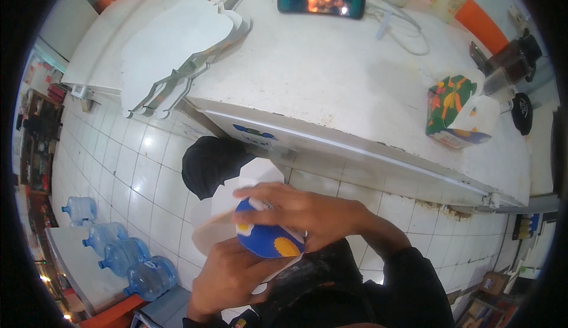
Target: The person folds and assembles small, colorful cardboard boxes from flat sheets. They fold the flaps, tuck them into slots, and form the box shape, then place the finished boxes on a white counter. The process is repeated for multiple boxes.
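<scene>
Over my lap I hold a partly folded paper food box (263, 242), white inside, with a blue side printed in white and yellow. My left hand (231, 269) grips it from the lower left. My right hand (313, 212) is closed over its upper right side, fingers bent across a flap. White flaps stand out beyond my fingers toward the table. On the table's right end stands a folded food box (452, 112) with green, red and blue printing and its top flaps up. A stack of flat white box blanks (174, 47) lies at the table's left, partly overhanging the front edge.
A phone (322, 0) showing a picture stands at the back of the white table (307, 73), beside a white cable (414, 44) and cups. A black device (520, 56) is at the far right. Several blue water jugs (151, 278) lie at lower left.
</scene>
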Motion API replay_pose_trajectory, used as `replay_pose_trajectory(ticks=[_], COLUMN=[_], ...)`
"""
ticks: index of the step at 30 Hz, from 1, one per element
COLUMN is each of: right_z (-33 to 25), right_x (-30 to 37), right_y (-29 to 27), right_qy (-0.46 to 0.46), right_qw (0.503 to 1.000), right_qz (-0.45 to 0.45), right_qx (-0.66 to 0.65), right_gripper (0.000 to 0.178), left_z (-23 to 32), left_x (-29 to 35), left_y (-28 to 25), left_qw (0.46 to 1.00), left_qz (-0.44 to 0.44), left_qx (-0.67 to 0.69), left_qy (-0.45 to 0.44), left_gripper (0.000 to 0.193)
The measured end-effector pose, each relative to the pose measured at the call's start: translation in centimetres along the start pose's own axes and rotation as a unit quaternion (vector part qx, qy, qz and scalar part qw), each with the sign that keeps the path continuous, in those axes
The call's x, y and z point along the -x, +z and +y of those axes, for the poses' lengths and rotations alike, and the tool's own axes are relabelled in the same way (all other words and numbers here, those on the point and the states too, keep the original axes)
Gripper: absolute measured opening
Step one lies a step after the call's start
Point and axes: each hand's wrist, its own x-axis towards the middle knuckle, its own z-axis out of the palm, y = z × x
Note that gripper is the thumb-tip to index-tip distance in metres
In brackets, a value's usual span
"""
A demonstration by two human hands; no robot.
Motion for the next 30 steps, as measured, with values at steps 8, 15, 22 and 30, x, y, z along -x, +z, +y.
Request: replay_pose_trajectory(ticks=[8, 15, 22, 30], right_z=[0.1, -1.0, 0.1, -0.3], right_x=[1.7, 0.6, 1.9, 2.4], right_y=[0.1, -0.5, -0.5, 1.0], right_qy=[0.03, -0.172, -0.117, -0.011], right_qw=[0.955, 0.73, 0.73, 0.807], right_qz=[0.268, 0.281, 0.225, 0.35], right_qx=[-0.125, -0.599, -0.634, -0.475], right_gripper=[0.098, 0.075, 0.078, 0.093], left_z=[2.4, -3.8, -8.7, -6.0], left_x=[-1.6, -2.9, -7.7, -6.7], left_y=[-0.8, 2.9, 7.2, 5.6], left_qw=[0.972, 0.856, 0.859, 0.899], left_qz=[0.176, 0.501, 0.426, 0.363], left_qx=[-0.139, 0.061, 0.208, 0.21], left_qy=[0.066, 0.111, 0.192, 0.13], left_gripper=[0.036, 0.09, 0.039, 0.031])
